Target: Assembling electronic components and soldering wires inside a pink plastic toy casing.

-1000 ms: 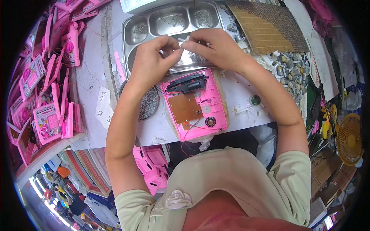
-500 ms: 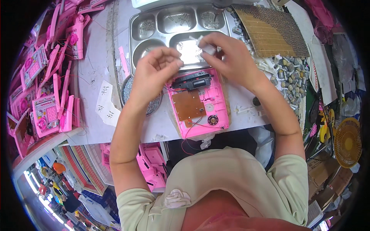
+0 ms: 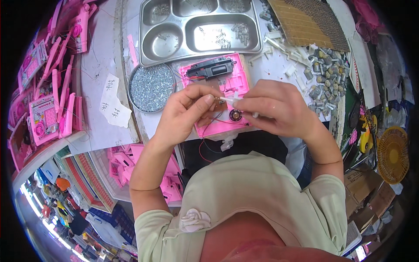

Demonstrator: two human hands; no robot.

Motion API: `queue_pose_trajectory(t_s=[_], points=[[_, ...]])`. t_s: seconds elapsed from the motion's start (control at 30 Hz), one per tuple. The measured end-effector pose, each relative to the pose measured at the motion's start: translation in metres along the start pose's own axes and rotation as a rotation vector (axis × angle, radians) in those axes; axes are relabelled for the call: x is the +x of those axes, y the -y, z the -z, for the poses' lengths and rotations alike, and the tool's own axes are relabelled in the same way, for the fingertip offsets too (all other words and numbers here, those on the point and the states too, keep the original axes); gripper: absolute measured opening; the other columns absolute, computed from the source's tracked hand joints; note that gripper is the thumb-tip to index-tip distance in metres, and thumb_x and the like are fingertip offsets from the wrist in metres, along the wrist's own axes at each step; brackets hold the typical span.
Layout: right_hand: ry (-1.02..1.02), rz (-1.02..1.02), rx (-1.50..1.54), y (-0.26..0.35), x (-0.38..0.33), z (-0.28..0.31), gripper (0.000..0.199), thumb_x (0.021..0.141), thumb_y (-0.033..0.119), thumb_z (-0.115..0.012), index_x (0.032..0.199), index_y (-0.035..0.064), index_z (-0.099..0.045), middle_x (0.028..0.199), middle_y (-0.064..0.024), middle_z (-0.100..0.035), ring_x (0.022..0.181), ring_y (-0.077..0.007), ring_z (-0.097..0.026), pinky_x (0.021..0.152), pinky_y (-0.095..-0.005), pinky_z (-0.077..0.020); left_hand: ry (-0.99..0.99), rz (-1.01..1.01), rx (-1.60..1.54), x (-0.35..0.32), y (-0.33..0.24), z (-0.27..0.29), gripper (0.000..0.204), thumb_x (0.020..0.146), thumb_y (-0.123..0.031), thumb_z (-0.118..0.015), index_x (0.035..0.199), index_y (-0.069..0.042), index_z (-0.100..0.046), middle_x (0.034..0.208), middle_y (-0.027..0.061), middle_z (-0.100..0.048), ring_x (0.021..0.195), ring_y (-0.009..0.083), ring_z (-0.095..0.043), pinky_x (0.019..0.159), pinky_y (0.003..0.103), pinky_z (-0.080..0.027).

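My right hand (image 3: 279, 107) grips a small white plastic part (image 3: 235, 100) between thumb and fingers. Facing it, my left hand (image 3: 185, 111) is closed in a pinch beside the part's end; what lies in its fingertips is too small to make out. Both hands are above an opened pink plastic housing (image 3: 218, 129), which lies on the table at its front edge. A black module (image 3: 211, 69) sits at the housing's far end, and a round dark component (image 3: 235, 115) shows near my right fingers. My hands hide most of its brown board.
Beyond the housing stands a metal compartment tray (image 3: 178, 27) with small springs. A round dish (image 3: 130, 85) of screws is at the left. White plastic pieces (image 3: 301, 83) and small motors (image 3: 325, 81) are heaped at the right. Pink toy units (image 3: 46, 120) crowd the far left.
Both hands have come back from over the metal tray to above the housing, and closer together. The left fingers have closed into a pinch. The whole view has shifted, with the table higher in the picture.
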State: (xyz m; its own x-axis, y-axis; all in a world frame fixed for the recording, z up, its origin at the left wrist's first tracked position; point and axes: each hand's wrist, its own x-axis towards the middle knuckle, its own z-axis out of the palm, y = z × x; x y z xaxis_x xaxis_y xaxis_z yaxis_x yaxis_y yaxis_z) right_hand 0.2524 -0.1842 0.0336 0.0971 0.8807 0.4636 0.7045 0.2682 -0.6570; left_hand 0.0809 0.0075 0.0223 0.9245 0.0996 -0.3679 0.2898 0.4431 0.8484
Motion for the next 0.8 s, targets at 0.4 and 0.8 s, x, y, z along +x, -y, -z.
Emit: queue_pose_trajectory(t_s=[0.4,0.8], points=[[-0.123,-0.365,0.96,0.009,-0.075,-0.001,0.034,0.082,0.0,-0.079,0.112,-0.0063,-0.065,0.101,-0.0175,-0.073,0.078,-0.0198,-0.072,0.064,-0.0311,-0.059,-0.02,-0.258,0.813,0.009,-0.002,-0.02,0.013,0.093,-0.007,-0.067,0.104,0.0,-0.07,0.085,0.0075,-0.066,0.075,0.0131,-0.064,0.067,0.027,-0.05],[-0.377,-0.511,1.083,0.01,-0.107,0.015,0.038,0.08,-0.006,-0.077,0.115,-0.0097,-0.063,0.108,-0.0186,-0.07,0.086,-0.018,-0.071,0.071,-0.0265,-0.0584,-0.097,-0.383,1.64,0.05,0.025,-0.056,0.015,0.083,-0.017,-0.074,0.095,-0.007,-0.072,0.082,0.01,-0.069,0.074,0.0307,-0.069,0.065,0.042,-0.055]])
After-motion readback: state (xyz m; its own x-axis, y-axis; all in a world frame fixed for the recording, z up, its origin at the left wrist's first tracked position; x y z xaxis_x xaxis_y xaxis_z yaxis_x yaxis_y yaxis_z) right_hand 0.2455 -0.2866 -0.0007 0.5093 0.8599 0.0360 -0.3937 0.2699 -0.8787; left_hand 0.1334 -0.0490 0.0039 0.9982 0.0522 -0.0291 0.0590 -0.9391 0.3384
